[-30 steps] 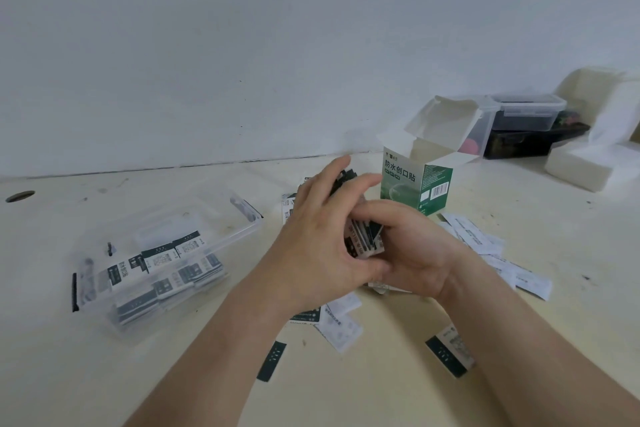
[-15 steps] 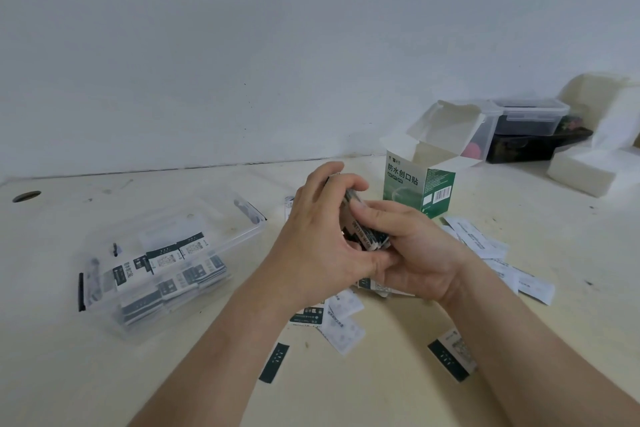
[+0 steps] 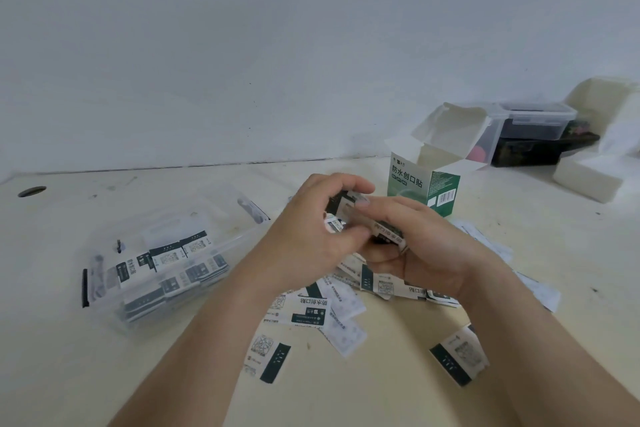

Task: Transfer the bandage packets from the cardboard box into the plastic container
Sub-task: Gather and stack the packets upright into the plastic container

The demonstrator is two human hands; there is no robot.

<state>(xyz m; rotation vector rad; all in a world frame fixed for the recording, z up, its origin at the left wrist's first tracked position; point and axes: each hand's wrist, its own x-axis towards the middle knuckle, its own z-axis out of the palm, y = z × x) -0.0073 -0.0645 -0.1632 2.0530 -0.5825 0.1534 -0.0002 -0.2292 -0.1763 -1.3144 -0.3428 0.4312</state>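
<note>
The pale table (image 3: 104, 374) carries a clear plastic container (image 3: 239, 246) at the left, 1 open green cardboard box (image 3: 415, 191) near the wall, bandage packets (image 3: 311, 308) scattered loose in front, and a white block (image 3: 585, 177) beside a black case (image 3: 530, 152) far right.

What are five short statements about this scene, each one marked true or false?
1. The left hand and the right hand both hold a bundle of bandage packets above the table. True.
2. The plastic container holds nothing. False: several packets already lie inside it.
3. The green cardboard box stands upright with its top flaps open. True.
4. The cardboard box stands to the left of the plastic container. False: it stands to the right of it, behind the hands.
5. Loose packets lie scattered on the table under and around the hands. True.
</note>
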